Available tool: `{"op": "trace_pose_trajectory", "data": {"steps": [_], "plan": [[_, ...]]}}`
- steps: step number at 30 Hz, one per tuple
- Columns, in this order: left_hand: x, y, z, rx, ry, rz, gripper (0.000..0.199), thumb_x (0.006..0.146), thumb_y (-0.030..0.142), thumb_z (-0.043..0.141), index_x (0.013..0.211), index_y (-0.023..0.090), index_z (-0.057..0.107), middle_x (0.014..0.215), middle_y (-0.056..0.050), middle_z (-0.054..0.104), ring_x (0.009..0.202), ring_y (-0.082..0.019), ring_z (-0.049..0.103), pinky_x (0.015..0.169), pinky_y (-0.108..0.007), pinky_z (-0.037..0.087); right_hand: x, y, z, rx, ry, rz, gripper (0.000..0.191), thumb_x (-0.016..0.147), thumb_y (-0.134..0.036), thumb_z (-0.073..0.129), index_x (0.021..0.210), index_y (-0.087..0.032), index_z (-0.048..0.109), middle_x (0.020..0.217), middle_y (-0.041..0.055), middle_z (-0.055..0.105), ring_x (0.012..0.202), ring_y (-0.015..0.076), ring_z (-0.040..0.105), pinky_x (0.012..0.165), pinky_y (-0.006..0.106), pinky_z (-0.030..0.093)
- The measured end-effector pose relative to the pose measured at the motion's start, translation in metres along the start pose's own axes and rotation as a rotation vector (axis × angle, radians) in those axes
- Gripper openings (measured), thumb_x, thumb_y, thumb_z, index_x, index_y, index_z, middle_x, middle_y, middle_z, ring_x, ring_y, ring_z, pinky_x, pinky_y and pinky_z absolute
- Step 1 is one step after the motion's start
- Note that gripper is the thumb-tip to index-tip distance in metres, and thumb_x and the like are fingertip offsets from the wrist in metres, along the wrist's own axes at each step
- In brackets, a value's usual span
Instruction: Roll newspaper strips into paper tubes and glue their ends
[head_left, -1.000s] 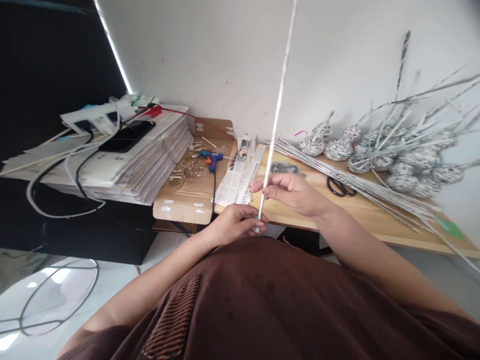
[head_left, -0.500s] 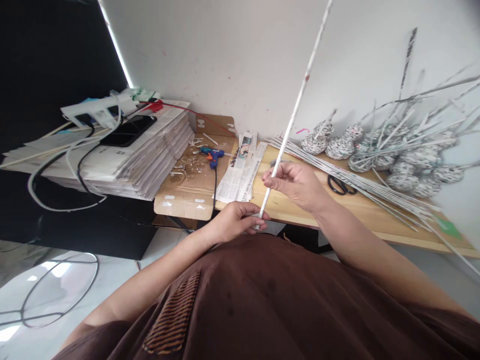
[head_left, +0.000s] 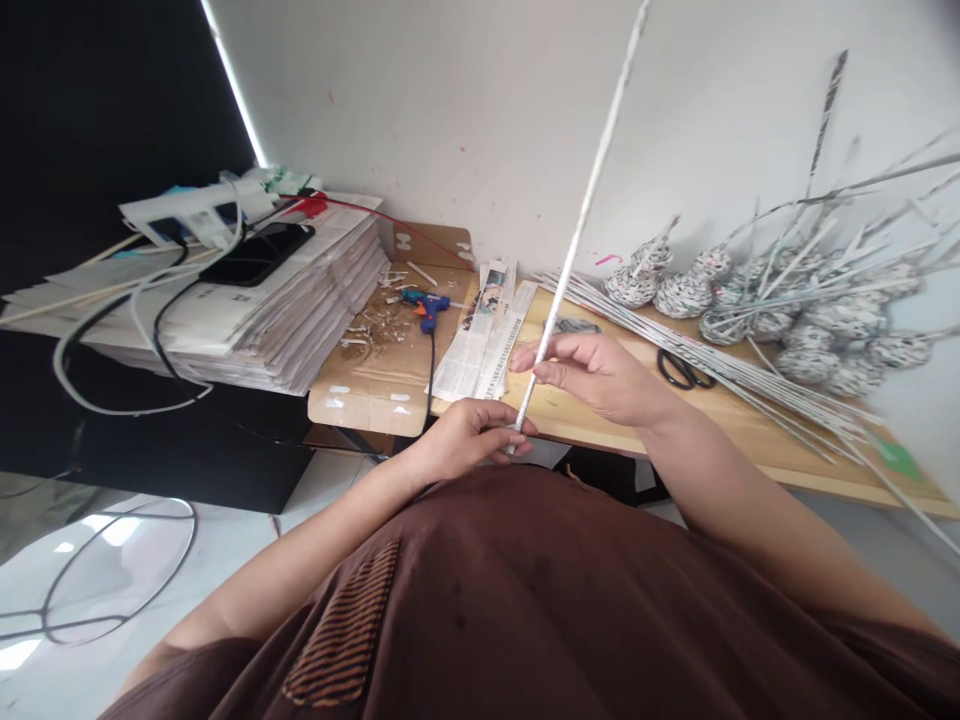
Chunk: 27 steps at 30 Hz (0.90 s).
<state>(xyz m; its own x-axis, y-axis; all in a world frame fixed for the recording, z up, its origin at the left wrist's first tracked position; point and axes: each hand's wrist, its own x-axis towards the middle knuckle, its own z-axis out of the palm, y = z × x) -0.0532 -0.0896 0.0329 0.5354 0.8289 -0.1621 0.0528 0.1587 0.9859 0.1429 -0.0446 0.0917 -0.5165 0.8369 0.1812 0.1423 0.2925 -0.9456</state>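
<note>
1. Before the table [head_left: 559,408], a tilted rod [head_left: 582,215] is pinched low by the left hand's fingers [head_left: 495,440], higher by the right hand's [head_left: 559,368].
2. Beyond, a glue gun [head_left: 429,310] is seen left; sticks [head_left: 712,362] and scissors [head_left: 693,375], right.

Looks like a craft workshop, judging by glue gun [head_left: 430,312] (scraps [head_left: 365,328] beside it), scissors [head_left: 677,374], rods [head_left: 720,359], woven shapes [head_left: 686,291], stacked paper [head_left: 337,290].

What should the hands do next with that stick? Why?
Maybe slide the right hand a little higher up the white stick to steady it: both hands grip it low, the left hand at its bottom, and its long upper part leans out of view.
</note>
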Motion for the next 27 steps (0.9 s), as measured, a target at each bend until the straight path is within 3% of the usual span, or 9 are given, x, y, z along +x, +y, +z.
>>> {"op": "trace_pose_trajectory", "data": {"steps": [4, 6, 9, 14, 19, 23, 25, 27], "plan": [[0.000, 0.001, 0.000, 0.031, -0.010, -0.006, 0.028, 0.082, 0.031, 0.067, 0.101, 0.012, 0.070, 0.086, -0.009, 0.073, 0.080, -0.016, 0.068, 0.071, -0.027, 0.056, 0.000, 0.001, 0.000, 0.026, 0.181, 0.027, 0.029, 0.067, -0.044, 0.081, 0.076, -0.019, 0.068, 0.092, 0.0037, 0.071, 0.089, 0.0202, 0.065, 0.082, 0.034, 0.053], [0.000, 0.001, 0.000, 0.028, -0.004, 0.004, 0.027, 0.081, 0.031, 0.067, 0.101, 0.012, 0.071, 0.085, -0.009, 0.073, 0.080, -0.016, 0.069, 0.071, -0.027, 0.056, -0.001, 0.000, 0.000, 0.026, 0.142, 0.011, 0.028, 0.071, -0.044, 0.079, 0.081, -0.020, 0.070, 0.094, 0.0036, 0.071, 0.093, 0.0202, 0.065, 0.084, 0.034, 0.052], [0.000, 0.001, 0.000, 0.019, 0.007, 0.014, 0.028, 0.081, 0.032, 0.067, 0.100, 0.013, 0.071, 0.086, -0.009, 0.073, 0.083, -0.018, 0.069, 0.072, -0.028, 0.057, -0.002, -0.003, 0.000, -0.003, -0.018, -0.026, 0.026, 0.079, -0.044, 0.072, 0.091, -0.021, 0.073, 0.102, 0.0045, 0.071, 0.103, 0.0210, 0.063, 0.091, 0.036, 0.049], [-0.001, -0.001, -0.001, 0.025, 0.000, 0.023, 0.027, 0.081, 0.033, 0.067, 0.100, 0.014, 0.071, 0.087, -0.009, 0.073, 0.086, -0.020, 0.070, 0.072, -0.029, 0.057, -0.004, -0.002, 0.001, 0.034, 0.154, -0.054, 0.027, 0.071, -0.042, 0.079, 0.085, -0.020, 0.071, 0.098, 0.0041, 0.070, 0.090, 0.0193, 0.065, 0.080, 0.033, 0.052], [-0.001, -0.001, -0.002, 0.038, -0.002, 0.049, 0.025, 0.083, 0.031, 0.065, 0.101, 0.014, 0.071, 0.088, -0.009, 0.074, 0.087, -0.019, 0.070, 0.072, -0.027, 0.056, -0.005, 0.001, -0.002, -0.026, -0.023, -0.053, 0.026, 0.078, -0.041, 0.073, 0.093, -0.021, 0.072, 0.107, 0.0061, 0.069, 0.104, 0.0222, 0.063, 0.090, 0.036, 0.050], [0.001, -0.002, -0.002, 0.050, -0.013, 0.045, 0.025, 0.083, 0.030, 0.064, 0.101, 0.015, 0.071, 0.088, -0.009, 0.074, 0.086, -0.019, 0.070, 0.072, -0.027, 0.056, -0.006, 0.007, -0.002, -0.084, 0.174, -0.038, 0.026, 0.072, -0.041, 0.078, 0.086, -0.020, 0.070, 0.095, 0.0044, 0.070, 0.088, 0.0202, 0.064, 0.081, 0.035, 0.051], [0.001, -0.002, -0.002, 0.055, -0.005, 0.050, 0.025, 0.083, 0.030, 0.064, 0.101, 0.015, 0.071, 0.089, -0.009, 0.074, 0.086, -0.019, 0.070, 0.071, -0.026, 0.056, -0.006, 0.007, -0.002, -0.094, 0.139, -0.041, 0.027, 0.074, -0.041, 0.077, 0.091, -0.021, 0.071, 0.097, 0.0044, 0.070, 0.090, 0.0201, 0.064, 0.081, 0.034, 0.051], [0.001, -0.003, -0.003, 0.062, 0.009, 0.057, 0.024, 0.083, 0.030, 0.064, 0.101, 0.015, 0.071, 0.089, -0.009, 0.074, 0.086, -0.019, 0.070, 0.070, -0.026, 0.056, -0.007, 0.005, -0.002, -0.101, 0.016, -0.049, 0.026, 0.078, -0.042, 0.073, 0.095, -0.022, 0.071, 0.104, 0.0051, 0.069, 0.096, 0.0210, 0.064, 0.083, 0.035, 0.050]]}}
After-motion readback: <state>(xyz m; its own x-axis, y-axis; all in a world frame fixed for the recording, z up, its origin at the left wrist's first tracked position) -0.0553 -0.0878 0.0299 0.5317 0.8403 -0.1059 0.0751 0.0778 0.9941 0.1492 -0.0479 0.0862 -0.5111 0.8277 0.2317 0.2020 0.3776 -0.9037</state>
